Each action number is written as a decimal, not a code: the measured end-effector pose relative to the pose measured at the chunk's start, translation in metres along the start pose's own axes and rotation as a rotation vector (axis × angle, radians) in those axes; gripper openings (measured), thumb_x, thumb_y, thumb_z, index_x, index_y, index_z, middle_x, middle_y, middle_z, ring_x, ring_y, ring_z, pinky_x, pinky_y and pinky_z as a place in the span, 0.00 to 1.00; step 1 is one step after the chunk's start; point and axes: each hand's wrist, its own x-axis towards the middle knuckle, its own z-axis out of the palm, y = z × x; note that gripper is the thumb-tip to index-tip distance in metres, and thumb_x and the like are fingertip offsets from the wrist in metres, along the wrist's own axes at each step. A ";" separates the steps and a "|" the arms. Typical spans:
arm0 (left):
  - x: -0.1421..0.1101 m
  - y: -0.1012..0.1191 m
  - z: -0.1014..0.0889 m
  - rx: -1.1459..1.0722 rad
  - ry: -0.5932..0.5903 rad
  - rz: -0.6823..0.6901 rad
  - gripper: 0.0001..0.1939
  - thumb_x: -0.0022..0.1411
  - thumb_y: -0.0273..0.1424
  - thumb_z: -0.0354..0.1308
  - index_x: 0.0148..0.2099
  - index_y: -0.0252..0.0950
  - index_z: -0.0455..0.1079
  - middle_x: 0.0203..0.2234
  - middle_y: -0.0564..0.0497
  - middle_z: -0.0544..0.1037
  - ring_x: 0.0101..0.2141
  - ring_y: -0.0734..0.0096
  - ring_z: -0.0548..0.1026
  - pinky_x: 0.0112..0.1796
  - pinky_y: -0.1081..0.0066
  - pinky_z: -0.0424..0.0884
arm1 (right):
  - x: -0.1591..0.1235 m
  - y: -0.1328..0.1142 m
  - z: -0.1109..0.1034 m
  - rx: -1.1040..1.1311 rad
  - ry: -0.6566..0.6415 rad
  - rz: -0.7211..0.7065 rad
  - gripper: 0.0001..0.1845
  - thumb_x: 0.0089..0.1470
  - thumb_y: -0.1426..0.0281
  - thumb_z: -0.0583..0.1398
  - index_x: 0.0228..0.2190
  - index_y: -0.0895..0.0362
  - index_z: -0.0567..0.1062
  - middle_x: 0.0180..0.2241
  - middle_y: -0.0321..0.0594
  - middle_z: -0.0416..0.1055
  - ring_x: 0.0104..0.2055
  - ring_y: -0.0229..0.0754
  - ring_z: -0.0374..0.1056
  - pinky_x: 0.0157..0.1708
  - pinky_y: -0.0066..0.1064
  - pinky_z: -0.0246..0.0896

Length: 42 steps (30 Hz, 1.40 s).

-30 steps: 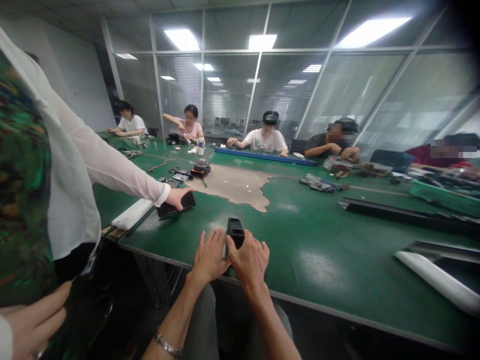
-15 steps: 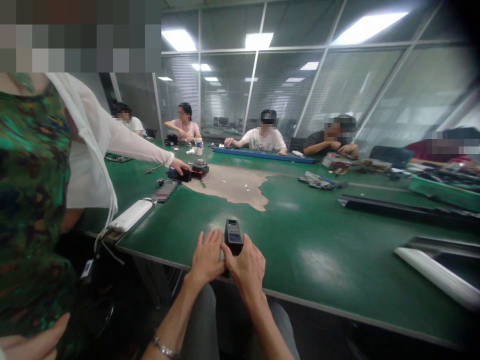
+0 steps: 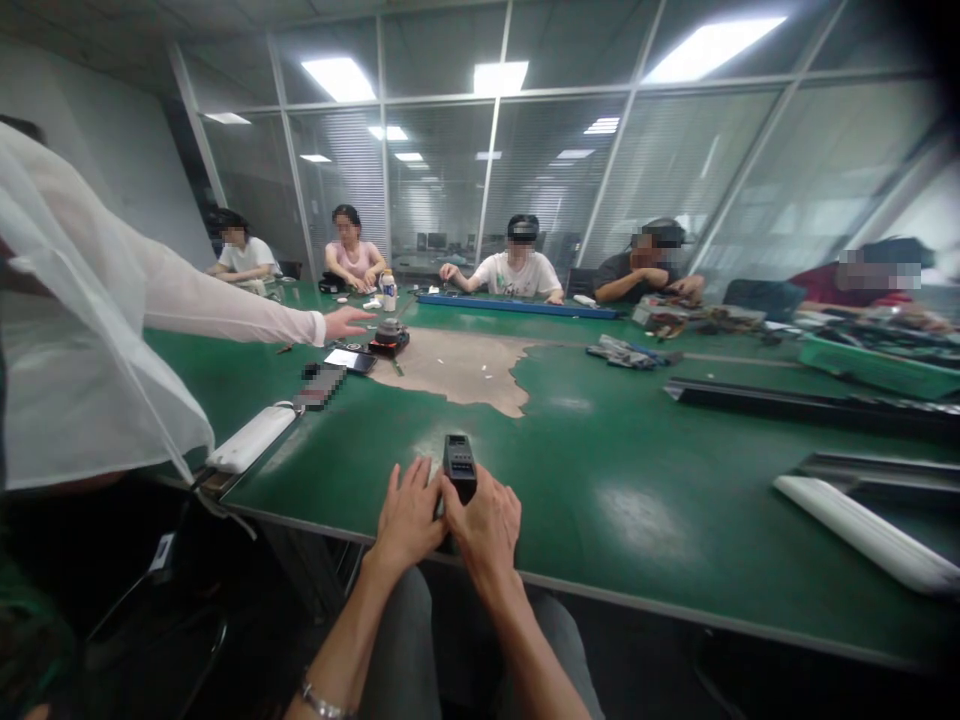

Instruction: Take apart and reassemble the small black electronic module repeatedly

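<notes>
My right hand is closed around a small black handheld device with buttons and a little screen on its upper face. The device stands on the green table near its front edge, and my fingers cover its lower part. Just left of it, my left hand lies flat on the table with its fingers stretched out. The left fingers are close to the device; whether they touch it I cannot tell.
A co-worker's arm reaches in from the left, above a dark flat phone-like device. A white power strip lies left. Gloves, a green basket and long profiles lie right. Several people sit across the table.
The co-worker's hand carried the dark flat device farther back, set it down beside the round gadget and let go. My hands stay around and beside the black device; the view shifts slightly.
</notes>
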 end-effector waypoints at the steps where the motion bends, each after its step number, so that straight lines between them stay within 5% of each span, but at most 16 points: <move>1: 0.000 0.000 0.000 0.004 0.001 0.000 0.29 0.67 0.41 0.49 0.67 0.39 0.58 0.67 0.44 0.57 0.67 0.54 0.52 0.64 0.47 0.44 | 0.001 -0.001 -0.001 0.004 0.000 0.001 0.18 0.59 0.56 0.55 0.43 0.55 0.74 0.40 0.44 0.77 0.47 0.48 0.70 0.54 0.39 0.48; 13: 0.001 0.001 0.002 0.014 0.020 0.003 0.32 0.68 0.48 0.48 0.69 0.42 0.54 0.67 0.43 0.58 0.66 0.52 0.52 0.63 0.45 0.45 | 0.018 -0.007 -0.025 0.030 0.029 0.008 0.21 0.57 0.55 0.57 0.45 0.57 0.73 0.42 0.46 0.76 0.48 0.49 0.70 0.54 0.39 0.48; 24: 0.001 0.000 0.004 0.017 0.035 0.004 0.34 0.67 0.54 0.48 0.67 0.39 0.58 0.67 0.42 0.57 0.66 0.52 0.52 0.64 0.46 0.45 | 0.027 0.022 -0.039 -0.068 0.061 0.072 0.23 0.57 0.55 0.57 0.47 0.58 0.72 0.41 0.49 0.76 0.46 0.51 0.71 0.51 0.39 0.51; 42: 0.003 0.004 -0.002 0.018 0.026 -0.019 0.29 0.71 0.50 0.43 0.67 0.42 0.59 0.67 0.44 0.59 0.66 0.54 0.53 0.63 0.47 0.47 | 0.012 0.078 -0.017 -0.195 0.076 0.063 0.27 0.55 0.52 0.57 0.47 0.61 0.72 0.45 0.54 0.74 0.51 0.54 0.67 0.50 0.40 0.54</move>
